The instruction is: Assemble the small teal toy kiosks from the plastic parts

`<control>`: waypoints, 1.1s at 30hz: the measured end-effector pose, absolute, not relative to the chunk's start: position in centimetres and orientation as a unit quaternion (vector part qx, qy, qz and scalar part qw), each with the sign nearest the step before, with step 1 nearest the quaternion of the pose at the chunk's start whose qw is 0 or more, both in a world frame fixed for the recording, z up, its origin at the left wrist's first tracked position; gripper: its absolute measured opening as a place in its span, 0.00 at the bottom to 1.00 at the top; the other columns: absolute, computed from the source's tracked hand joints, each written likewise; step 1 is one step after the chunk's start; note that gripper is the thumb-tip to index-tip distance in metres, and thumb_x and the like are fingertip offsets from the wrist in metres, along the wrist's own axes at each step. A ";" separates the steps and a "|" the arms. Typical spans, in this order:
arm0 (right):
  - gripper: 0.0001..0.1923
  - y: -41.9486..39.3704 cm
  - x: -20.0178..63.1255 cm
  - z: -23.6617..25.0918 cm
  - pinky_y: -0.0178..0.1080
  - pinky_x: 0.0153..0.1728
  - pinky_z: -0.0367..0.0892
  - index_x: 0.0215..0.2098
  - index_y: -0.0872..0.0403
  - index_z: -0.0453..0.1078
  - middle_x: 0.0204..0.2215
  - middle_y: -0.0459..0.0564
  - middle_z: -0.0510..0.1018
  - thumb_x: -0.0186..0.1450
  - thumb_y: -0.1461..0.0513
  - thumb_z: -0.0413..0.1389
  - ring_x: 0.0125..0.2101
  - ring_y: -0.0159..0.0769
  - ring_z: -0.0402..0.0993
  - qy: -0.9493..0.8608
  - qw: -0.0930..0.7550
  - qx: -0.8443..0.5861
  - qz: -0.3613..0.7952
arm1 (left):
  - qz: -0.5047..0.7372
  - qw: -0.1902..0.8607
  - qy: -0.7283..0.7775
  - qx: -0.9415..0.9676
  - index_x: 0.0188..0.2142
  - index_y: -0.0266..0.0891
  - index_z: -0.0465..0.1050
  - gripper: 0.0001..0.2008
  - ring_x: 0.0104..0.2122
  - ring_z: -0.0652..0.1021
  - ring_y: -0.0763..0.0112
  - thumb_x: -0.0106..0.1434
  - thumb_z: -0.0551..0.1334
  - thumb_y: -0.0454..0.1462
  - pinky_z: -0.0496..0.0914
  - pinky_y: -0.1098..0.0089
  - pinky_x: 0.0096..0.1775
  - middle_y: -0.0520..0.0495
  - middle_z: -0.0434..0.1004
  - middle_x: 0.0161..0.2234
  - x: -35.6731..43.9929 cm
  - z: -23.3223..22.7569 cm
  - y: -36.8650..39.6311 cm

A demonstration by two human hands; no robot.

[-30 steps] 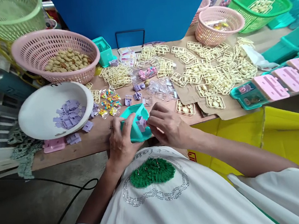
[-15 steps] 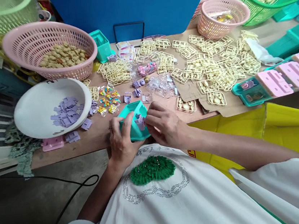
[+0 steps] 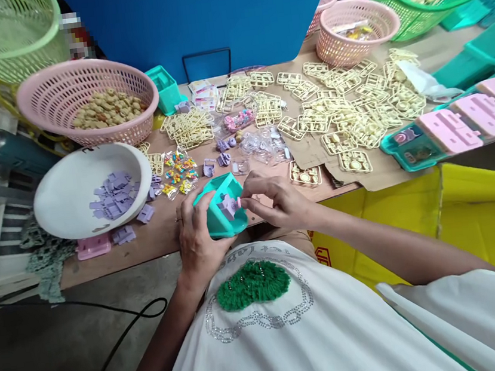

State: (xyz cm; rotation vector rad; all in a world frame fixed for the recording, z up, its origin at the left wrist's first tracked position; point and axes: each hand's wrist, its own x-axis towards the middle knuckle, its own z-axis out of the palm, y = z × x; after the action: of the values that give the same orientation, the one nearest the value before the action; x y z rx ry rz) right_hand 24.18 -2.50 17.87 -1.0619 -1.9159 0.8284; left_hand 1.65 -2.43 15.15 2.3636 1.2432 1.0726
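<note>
At the table's front edge my left hand (image 3: 199,230) grips a teal plastic box (image 3: 217,230), thumb and fingers around its left side. A purple plastic piece (image 3: 228,206) sits at the box's right side. My right hand (image 3: 276,201) pinches a small pink part (image 3: 239,203) between thumb and fingertips, right at the purple piece; I cannot tell whether it is fixed to it. Just beyond the box lie loose purple parts (image 3: 209,167) and a clear plastic part (image 3: 240,166).
A white bowl (image 3: 51,200) of purple pieces and a pink basket (image 3: 91,123) of tan pieces stand left. Small bags of colourful parts (image 3: 179,171) lie nearby. Cream part frames (image 3: 329,114) spread across the right. Teal boxes with pink pieces (image 3: 448,132) line the far right.
My right hand has drawn slightly back to the right, its fingers more extended, so the pink part shows. The box has turned a little, and the camera view has shifted.
</note>
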 end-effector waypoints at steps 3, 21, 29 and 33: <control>0.11 -2.4 23.9 17.6 0.39 0.37 0.66 0.34 0.53 0.70 0.29 0.48 0.76 0.76 0.61 0.53 0.31 0.35 0.69 -0.771 0.394 -0.397 0.306 | 0.372 0.129 0.425 0.815 0.65 0.43 0.64 0.35 0.64 0.74 0.46 0.63 0.75 0.41 0.71 0.46 0.65 0.33 0.72 0.63 1.7 15.2 -2.4; 0.13 -4.5 22.9 18.7 0.43 0.37 0.62 0.32 0.50 0.60 0.28 0.48 0.69 0.75 0.69 0.49 0.32 0.40 0.61 -0.797 0.377 -0.419 0.217 | 0.340 0.099 0.430 0.830 0.67 0.44 0.66 0.35 0.55 0.78 0.48 0.64 0.75 0.45 0.76 0.51 0.56 0.36 0.74 0.56 1.9 15.3 -3.1; 0.13 -4.0 22.7 18.6 0.45 0.38 0.61 0.33 0.50 0.61 0.29 0.49 0.68 0.74 0.71 0.47 0.32 0.41 0.58 -0.834 0.339 -0.404 0.158 | 0.338 0.090 0.436 0.829 0.67 0.45 0.66 0.36 0.57 0.76 0.47 0.64 0.75 0.44 0.74 0.50 0.58 0.37 0.73 0.54 1.9 14.9 -3.4; 0.13 -3.9 22.5 18.4 0.46 0.40 0.62 0.34 0.50 0.62 0.29 0.50 0.69 0.72 0.73 0.47 0.33 0.42 0.59 -0.854 0.323 -0.389 0.125 | 0.342 0.091 0.447 0.822 0.67 0.45 0.66 0.36 0.57 0.76 0.46 0.63 0.75 0.44 0.74 0.49 0.58 0.36 0.73 0.54 2.0 14.6 -3.7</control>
State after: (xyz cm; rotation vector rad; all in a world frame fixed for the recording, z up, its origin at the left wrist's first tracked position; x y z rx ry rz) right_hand 22.50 -3.93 18.41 -1.0205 -2.2413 0.3270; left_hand 2.01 -3.69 14.59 2.4416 1.3279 1.0166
